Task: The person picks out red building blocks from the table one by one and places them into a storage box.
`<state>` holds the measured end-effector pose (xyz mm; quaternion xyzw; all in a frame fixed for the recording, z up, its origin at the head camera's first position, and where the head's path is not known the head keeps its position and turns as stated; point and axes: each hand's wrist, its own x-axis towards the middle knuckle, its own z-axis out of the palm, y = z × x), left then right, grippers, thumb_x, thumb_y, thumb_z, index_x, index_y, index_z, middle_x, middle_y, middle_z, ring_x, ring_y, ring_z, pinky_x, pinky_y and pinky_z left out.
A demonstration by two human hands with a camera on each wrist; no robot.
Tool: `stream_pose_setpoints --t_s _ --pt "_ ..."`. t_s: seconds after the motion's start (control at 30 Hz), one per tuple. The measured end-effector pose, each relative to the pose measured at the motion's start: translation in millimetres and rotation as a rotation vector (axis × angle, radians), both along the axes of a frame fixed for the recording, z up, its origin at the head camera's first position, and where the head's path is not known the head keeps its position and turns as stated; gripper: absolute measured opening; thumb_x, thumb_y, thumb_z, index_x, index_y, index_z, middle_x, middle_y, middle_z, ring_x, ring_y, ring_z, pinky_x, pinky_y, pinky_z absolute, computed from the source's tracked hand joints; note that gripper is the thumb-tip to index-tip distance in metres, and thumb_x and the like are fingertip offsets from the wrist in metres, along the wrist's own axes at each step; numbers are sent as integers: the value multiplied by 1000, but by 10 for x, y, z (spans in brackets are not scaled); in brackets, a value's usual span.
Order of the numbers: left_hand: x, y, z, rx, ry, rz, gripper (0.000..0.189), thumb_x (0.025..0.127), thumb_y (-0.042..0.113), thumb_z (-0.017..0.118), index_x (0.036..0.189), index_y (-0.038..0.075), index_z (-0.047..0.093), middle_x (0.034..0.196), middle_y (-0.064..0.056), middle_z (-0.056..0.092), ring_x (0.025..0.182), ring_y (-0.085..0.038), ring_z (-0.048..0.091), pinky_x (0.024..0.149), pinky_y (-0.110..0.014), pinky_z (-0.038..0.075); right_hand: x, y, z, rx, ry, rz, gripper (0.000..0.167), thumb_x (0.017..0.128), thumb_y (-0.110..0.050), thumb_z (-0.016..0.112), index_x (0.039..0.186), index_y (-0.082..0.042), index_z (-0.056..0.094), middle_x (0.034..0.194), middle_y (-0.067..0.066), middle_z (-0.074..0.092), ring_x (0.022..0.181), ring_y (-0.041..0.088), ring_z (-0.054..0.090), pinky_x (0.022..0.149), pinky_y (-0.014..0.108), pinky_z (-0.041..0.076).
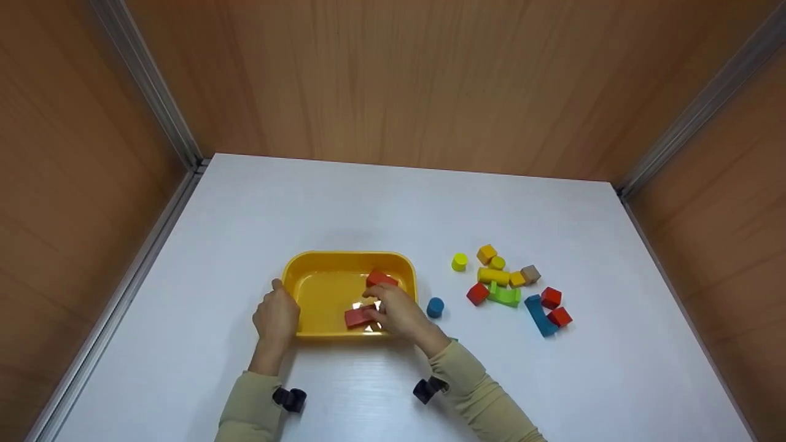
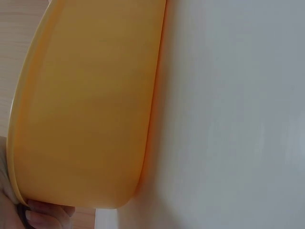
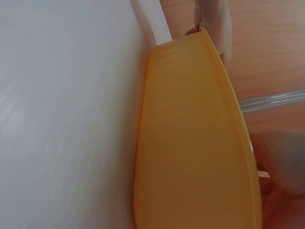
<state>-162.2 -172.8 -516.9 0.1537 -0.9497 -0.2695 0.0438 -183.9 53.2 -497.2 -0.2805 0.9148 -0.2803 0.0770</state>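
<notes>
A yellow plastic tray (image 1: 319, 304) sits on the white table, with its outer wall (image 2: 90, 109) filling much of the left wrist view. My left hand (image 1: 276, 313) grips the tray's left rim; its fingertips (image 2: 45, 214) show below the rim in the left wrist view. Reaching in over the right side, my right hand (image 1: 399, 310) pinches a red block (image 1: 358, 317) low inside the tray, thumb against its right end. Another red block (image 1: 381, 278) lies near the tray's back right corner, partly hidden by that hand.
Right of the tray stands a blue cylinder (image 1: 435, 307). Farther right lie several loose blocks, including a yellow cylinder (image 1: 494, 276), a green notched block (image 1: 505, 295), a blue curved block (image 1: 540, 316) and a red cube (image 1: 477, 294). Wooden panels (image 1: 393, 86) enclose the table.
</notes>
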Motion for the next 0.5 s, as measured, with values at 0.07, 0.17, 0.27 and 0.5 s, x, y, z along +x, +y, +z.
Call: stream_pose_setpoints --t_s 0.07,0.17,0.27,0.5 --pt "-2 4 4 2 -5 -1 20 86 0 41 103 -10 42 65 -15 52 51 -24 50 44 -36 41 21 42 19 -42 -21 -42 30 82 -16 63 111 -9 57 110 4 54 82 14 53 75 23 45" --pt "-9 6 5 -3 -7 1 21 86 0 41 104 -10 42 65 -15 53 52 -24 51 44 -36 41 46 108 44 -118 -21 -85 31 82 -14 62 112 -10 57 113 2 53 92 17 52 81 25 43" --pt "-12 2 7 -3 -14 -2 22 86 0 42 105 -11 41 65 -16 53 52 -24 51 44 -37 41 63 175 58 -187 20 -98 31 81 -12 63 111 -8 56 111 4 55 97 21 52 84 28 42" --pt "-15 -8 10 -6 -44 5 25 87 2 42 109 -11 40 68 -17 54 53 -25 52 45 -37 41 95 333 81 -280 140 -135 25 81 -9 63 105 -4 59 97 7 58 83 21 54 74 33 46"
